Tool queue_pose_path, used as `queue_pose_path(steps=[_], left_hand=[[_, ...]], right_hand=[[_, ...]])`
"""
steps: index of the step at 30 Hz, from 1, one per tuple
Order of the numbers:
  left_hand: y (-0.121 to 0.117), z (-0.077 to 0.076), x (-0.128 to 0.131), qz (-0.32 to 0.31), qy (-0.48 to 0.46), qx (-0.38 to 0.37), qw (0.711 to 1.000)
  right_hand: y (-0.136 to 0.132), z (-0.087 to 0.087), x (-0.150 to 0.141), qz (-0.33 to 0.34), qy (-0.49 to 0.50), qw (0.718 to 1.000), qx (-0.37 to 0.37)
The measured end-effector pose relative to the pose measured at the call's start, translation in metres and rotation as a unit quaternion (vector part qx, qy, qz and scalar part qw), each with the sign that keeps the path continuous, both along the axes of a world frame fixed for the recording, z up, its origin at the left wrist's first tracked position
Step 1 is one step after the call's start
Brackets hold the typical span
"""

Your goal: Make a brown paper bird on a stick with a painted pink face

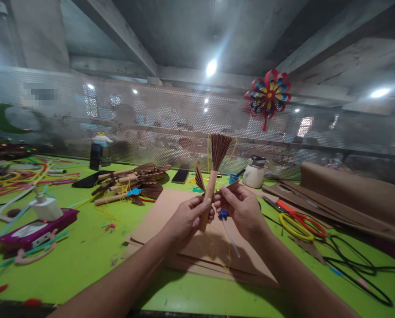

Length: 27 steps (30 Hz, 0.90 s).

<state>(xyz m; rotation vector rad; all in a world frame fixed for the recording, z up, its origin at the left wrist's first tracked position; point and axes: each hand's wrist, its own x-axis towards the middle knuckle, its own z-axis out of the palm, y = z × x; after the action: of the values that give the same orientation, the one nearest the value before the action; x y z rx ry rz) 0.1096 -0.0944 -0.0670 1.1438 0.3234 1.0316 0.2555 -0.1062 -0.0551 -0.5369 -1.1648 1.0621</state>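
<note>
In front of me stands a brown paper craft piece, upright, with a pleated fan top above a rolled paper stem and a yellow thread looped on it. My left hand wraps its fingers and thumb round the stem. A small pleated wing juts out on the stem's left side. My right hand pinches a second small pleated wing at the right side of the stem. Beneath the hands lie brown paper sheets. A blue piece with a clear stick shows just under my right hand.
Several similar brown paper pieces are heaped at left. A purple power strip with a white charger sits farther left. Scissors, a black cable and a brown paper roll lie at right. A white pot stands behind.
</note>
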Motion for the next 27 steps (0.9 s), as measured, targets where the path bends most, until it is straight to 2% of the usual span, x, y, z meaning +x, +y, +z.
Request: queue_pose_path(steps=[27], left_hand=[[0.0002, -0.0004, 0.0007, 0.011, 0.009, 0.008, 1.0]], right_hand=[[0.0008, -0.001, 0.0006, 0.006, 0.005, 1.0, -0.005]])
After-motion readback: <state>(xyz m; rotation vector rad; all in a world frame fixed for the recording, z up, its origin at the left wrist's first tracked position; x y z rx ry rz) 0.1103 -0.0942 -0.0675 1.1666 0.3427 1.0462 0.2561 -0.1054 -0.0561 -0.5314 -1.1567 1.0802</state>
